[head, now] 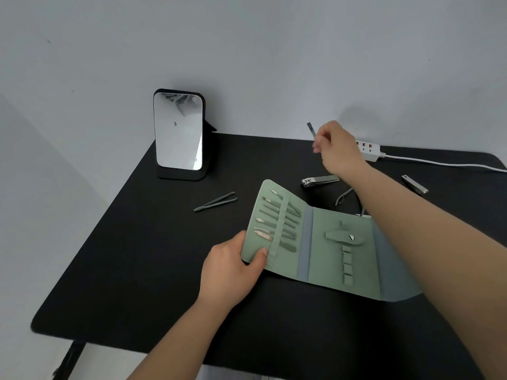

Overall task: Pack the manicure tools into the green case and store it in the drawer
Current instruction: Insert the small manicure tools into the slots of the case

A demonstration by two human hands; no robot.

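Note:
The green case [329, 259] lies open on the black table [137, 256], with several thin tools tucked under its left-panel strap. My left hand [233, 267] grips the case's lower left corner, thumb on the inside. My right hand [336, 149] is raised above the table's far side, pinching a slim metal nail file [310, 129] that points up. Loose on the table are green tweezers [216, 201], a silver nail clipper [319, 180], a nipper [345, 195] partly hidden by my right forearm, and a smaller clipper [414, 184].
A standing mirror [178, 133] is at the back left of the table. A white power strip [370, 152] with its cable [444, 163] lies along the back right edge. The wall rises right behind the table.

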